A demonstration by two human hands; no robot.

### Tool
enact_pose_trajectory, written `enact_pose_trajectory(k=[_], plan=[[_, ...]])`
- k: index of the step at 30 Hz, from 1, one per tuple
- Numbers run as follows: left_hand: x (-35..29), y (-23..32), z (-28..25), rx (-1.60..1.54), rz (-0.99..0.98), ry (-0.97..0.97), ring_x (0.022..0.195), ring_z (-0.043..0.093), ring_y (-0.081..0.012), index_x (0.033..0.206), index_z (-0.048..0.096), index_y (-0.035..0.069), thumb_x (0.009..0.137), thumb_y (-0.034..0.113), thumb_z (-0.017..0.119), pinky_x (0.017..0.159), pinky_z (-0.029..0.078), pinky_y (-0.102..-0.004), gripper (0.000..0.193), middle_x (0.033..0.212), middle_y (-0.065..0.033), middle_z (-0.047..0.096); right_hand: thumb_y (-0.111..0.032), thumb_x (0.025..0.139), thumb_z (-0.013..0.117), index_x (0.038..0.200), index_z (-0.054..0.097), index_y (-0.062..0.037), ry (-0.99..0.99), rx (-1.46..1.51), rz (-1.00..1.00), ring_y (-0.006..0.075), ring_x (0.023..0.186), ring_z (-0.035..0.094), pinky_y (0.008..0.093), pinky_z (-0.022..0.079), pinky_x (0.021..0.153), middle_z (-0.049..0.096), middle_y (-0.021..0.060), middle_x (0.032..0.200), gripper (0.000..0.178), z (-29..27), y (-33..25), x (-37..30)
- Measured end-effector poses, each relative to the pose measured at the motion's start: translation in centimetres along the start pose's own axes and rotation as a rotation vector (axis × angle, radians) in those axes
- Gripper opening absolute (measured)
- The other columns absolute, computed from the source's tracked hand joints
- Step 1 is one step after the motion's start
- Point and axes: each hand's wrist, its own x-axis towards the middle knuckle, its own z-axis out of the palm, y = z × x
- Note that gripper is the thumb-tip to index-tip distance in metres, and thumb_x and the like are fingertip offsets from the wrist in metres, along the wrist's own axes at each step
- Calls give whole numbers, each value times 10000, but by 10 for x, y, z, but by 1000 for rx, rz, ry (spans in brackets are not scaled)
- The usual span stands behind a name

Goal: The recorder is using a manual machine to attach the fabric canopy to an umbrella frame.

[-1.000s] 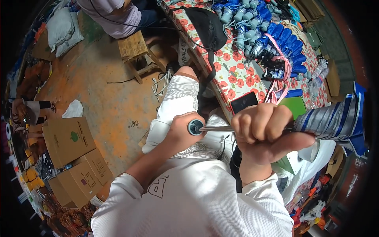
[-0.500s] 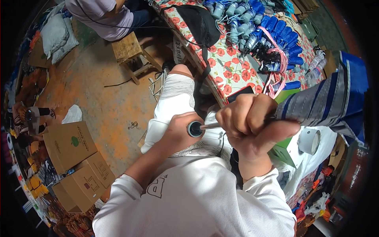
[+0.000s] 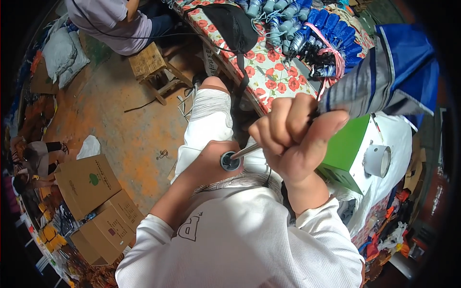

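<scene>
A blue and grey folding umbrella [image 3: 367,81] slants across my lap, its canopy gathered loosely toward the upper right. My left hand [image 3: 207,162] is closed around its grey-rimmed handle [image 3: 231,162], the dark round end facing up. From that end a thin metal shaft [image 3: 248,150] runs to my right hand [image 3: 298,139]. The fingers of that hand wrap the umbrella at the narrow end of the canopy, with the thumb lying along the cloth. Fingers hide the part of the shaft inside the right fist.
A flowered-cloth table [image 3: 281,79] ahead holds bundled blue umbrellas [image 3: 331,29] and a black bag [image 3: 235,26]. A green and white box-shaped device [image 3: 348,144] stands at right. Cardboard boxes [image 3: 89,185] lie at left. Beyond a wooden stool [image 3: 148,62] sits another person [image 3: 110,21].
The umbrella has tilted, its canopy end swinging up and left with my right hand. More of the green device shows. Both hands keep their hold, and the whole view has shifted slightly.
</scene>
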Motion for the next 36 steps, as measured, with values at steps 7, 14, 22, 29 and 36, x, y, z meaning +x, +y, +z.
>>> enact_pose_trajectory(k=[7, 14, 22, 29, 36], plan=[[1, 4, -4, -84, -45, -12, 606, 506, -140, 756, 605, 49, 645, -31, 756, 592, 412, -249, 204, 719, -27, 628, -664, 920, 430, 693, 353, -170, -103, 99, -20, 53, 414, 231, 236, 219, 431, 357, -48, 572, 549, -16, -6, -8], [3, 5, 10, 3, 41, 141, 586, 490, -159, 747, 574, 57, 638, -31, 742, 574, 405, -277, 219, 683, -27, 590, -665, 909, 441, 693, 351, -171, -94, -15, -60, 57, 413, 233, 238, 225, 437, 347, -43, 569, 546, -1, -4, -17], [-1, -2, 24, 143, 88, 388, 579, 498, -169, 743, 577, 50, 632, -36, 730, 560, 406, -282, 208, 678, -40, 593, -654, 910, 462, 687, 361, -170, 110, -59, -131, 63, 421, 250, 241, 231, 452, 350, -38, 569, 542, 3, 8, -27], [-7, -14, 25, -61, -95, 58, 556, 494, -183, 727, 580, 45, 636, -29, 722, 532, 404, -287, 184, 655, -48, 585, -620, 941, 454, 702, 364, -166, -158, 16, -28, 63, 449, 281, 243, 234, 466, 396, -33, 610, 521, -21, 20, -30], [-8, -33, 53, 163, -8, 514, 524, 486, -170, 729, 590, 47, 648, -20, 729, 517, 407, -289, 174, 626, -38, 579, -502, 1009, 444, 732, 421, -130, 243, -62, -194, 93, 452, 357, 248, 290, 477, 470, 7, 648, 464, -18, 40, -38]])
